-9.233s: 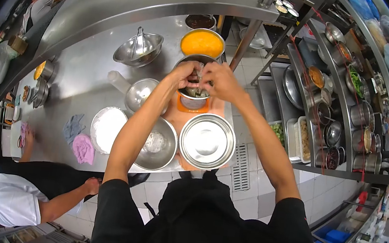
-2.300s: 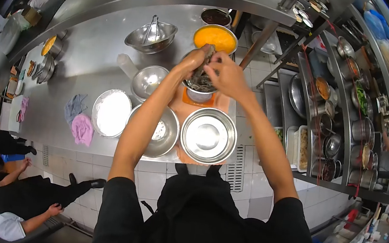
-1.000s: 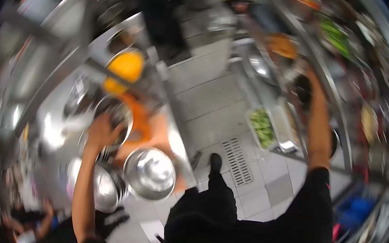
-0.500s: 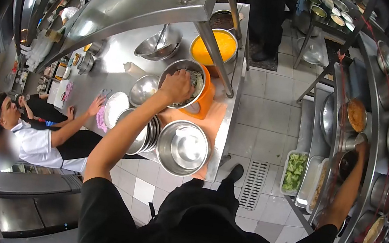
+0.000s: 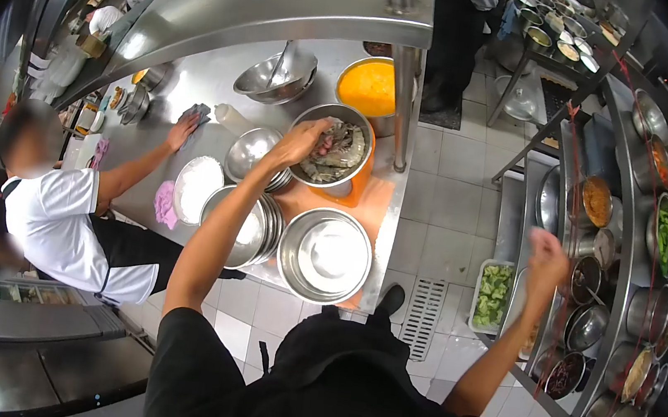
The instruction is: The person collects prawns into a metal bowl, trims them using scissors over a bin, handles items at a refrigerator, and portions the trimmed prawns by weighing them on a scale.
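My left hand [image 5: 300,142] reaches over the rim of a steel bowl [image 5: 362,162] that holds grey shrimp [image 5: 342,155]. Its fingers are bent at the shrimp, and what they grip is hidden. The bowl rests on an orange scale [image 5: 356,186] on the table. My right hand [image 5: 545,255] hangs in the air just left of the shelf rack, its fingers curled and blurred; anything inside them is too small to make out. An empty-looking steel pot [image 5: 326,255] stands at the table's near edge.
Behind the shrimp bowl stands a pot of orange liquid [image 5: 368,86]. Stacked bowls [image 5: 244,227] and a white-filled bowl [image 5: 198,190] sit to the left. A co-worker [image 5: 58,212] wipes with a grey cloth [image 5: 195,114]. The rack [image 5: 622,236] holds pots; broccoli [image 5: 493,295] sits low.
My right hand has come out of the rack toward the table. My left hand has shifted to the bowl's left side, uncovering more shrimp. The co-worker's hand has moved up the table with the cloth.
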Available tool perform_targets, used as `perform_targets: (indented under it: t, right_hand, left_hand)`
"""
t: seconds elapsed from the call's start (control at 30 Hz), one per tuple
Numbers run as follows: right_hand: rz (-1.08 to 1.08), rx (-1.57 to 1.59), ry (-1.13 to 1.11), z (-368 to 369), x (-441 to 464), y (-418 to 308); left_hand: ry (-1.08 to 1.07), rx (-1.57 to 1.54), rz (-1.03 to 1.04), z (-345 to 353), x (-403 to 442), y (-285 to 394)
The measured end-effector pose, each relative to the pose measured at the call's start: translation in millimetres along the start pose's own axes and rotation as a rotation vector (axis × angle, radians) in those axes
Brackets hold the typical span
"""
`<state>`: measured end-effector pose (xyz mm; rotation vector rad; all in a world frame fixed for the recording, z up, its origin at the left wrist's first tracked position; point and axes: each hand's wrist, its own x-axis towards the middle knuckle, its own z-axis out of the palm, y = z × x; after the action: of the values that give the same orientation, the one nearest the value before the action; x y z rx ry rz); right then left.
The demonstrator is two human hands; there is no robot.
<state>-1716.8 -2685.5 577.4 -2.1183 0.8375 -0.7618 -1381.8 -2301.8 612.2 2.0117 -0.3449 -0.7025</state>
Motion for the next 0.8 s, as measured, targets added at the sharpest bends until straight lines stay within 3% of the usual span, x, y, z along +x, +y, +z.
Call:
perform_targets:
  t: [0.07,0.17,0.23,0.3,0.43,0.5,0.53,0.8]
  right_hand:
    - [-0.053,0.228,-0.100,46.5,-17.6,-80.7]
    - [-0.178,0.322,-0.261,104.6,-32.9,-189.4]
    - [-0.222,0.469,-0.314,149.3,-30.4,-228.1]
    - [-0.229,0.576,-0.317,201.1,-23.1,-236.8]
    - [-0.114,0.582,-0.296,234.8,-30.0,-267.3]
    - [-0.111,0.502,-0.283,248.5,-32.6,-268.5]
    - [-0.083,0.443,-0.307,254.5,-35.9,-269.4]
    - [-0.099,0.105,-0.230,257.0,-41.2,-267.3]
  left_hand:
    - [-0.046,-0.050,0.086,1.0,0.6,-3.9]
    - [-0.120,0.004,0.189,-8.0,4.5,-11.5]
    - [0.017,-0.029,0.217,3.8,-10.0,8.0]
    - [0.032,0.075,0.265,0.7,-12.8,7.6]
    - [-0.062,0.127,0.274,-8.7,-10.1,0.0]
    - [0.087,0.131,0.548,-3.8,-12.9,-7.5]
    - [0.073,0.138,0.576,-4.6,-12.6,-8.8]
    - [0.037,0.113,0.550,-7.5,-27.2,-18.3]
